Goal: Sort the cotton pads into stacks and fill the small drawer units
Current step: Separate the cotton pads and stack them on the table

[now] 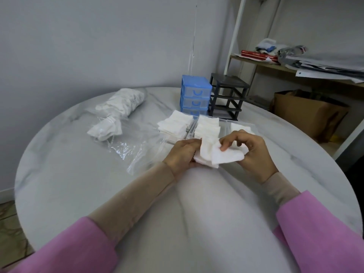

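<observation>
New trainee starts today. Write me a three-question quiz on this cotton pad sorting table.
1. True or false: the dark drawer unit still has all its drawers in.
2. Which hand pinches the loose cotton pad? A) left B) right C) neither
3. Fill in: the blue drawer unit stands to the ___ of the dark one in the picture.

Key
1. False: its frame shows open slots, and clear drawers lie on the table.
2. B: the right hand pinches it, while the left hand holds a small stack.
3. Left.
</observation>
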A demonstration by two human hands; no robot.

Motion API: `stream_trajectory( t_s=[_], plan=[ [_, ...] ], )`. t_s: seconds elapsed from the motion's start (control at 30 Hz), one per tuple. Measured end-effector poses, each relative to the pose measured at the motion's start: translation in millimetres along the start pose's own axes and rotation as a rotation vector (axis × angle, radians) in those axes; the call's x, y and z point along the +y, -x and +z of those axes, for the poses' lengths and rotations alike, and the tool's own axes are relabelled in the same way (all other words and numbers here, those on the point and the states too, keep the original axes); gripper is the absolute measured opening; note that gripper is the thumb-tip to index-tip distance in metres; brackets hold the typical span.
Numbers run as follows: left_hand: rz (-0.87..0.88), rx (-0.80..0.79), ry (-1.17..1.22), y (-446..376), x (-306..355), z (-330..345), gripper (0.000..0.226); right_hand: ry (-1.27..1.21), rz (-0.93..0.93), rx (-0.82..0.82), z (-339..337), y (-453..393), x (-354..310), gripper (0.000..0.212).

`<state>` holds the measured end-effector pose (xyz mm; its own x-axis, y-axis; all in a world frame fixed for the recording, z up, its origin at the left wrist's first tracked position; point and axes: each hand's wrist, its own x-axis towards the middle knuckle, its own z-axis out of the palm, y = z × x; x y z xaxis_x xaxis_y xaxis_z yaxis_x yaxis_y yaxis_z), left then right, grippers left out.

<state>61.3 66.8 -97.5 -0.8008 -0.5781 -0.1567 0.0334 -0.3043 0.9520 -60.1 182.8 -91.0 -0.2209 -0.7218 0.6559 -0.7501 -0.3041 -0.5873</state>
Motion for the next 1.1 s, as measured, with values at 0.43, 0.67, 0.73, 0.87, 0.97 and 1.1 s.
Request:
stream_trajectory(
  t_s=[0.43, 0.67, 0.73, 0.87, 0.97, 1.1],
  plan=[
    [-0.022, -0.039, 0.003, 3.1, 3.9, 1.7, 0.023, 0.102, 0.031, -0.003, 2.9, 4.4, 1.7, 0.007],
    [0.04, -0.019, 0.025, 3.4, 3.5, 1.2, 0.023, -0.055, 0.157, 0.054, 1.7, 0.8, 1.2, 0.021],
    [0.065, -0.021, 0.023, 4.5, 2.9, 1.0, 0.021, -0.158, 0.224, 0.135, 0.6, 0.1, 1.1, 0.029],
    [0.104, -0.057, -0.004, 6.6, 1.9, 0.8, 0.019, -0.283, 0.337, 0.166, -0.6, -1.1, 1.4, 0.007],
    [0.133, -0.059, -0.014, 5.6, 1.3, -0.9, 0.023, -0.289, 0.416, 0.152, 0.9, -0.9, -0.4, 0.023],
    [0.167, -0.049, -0.027, 4.3, 0.9, -2.5, 0.025, -0.376, 0.473, 0.138, 3.4, 0.1, -5.1, 0.012]
  ],
)
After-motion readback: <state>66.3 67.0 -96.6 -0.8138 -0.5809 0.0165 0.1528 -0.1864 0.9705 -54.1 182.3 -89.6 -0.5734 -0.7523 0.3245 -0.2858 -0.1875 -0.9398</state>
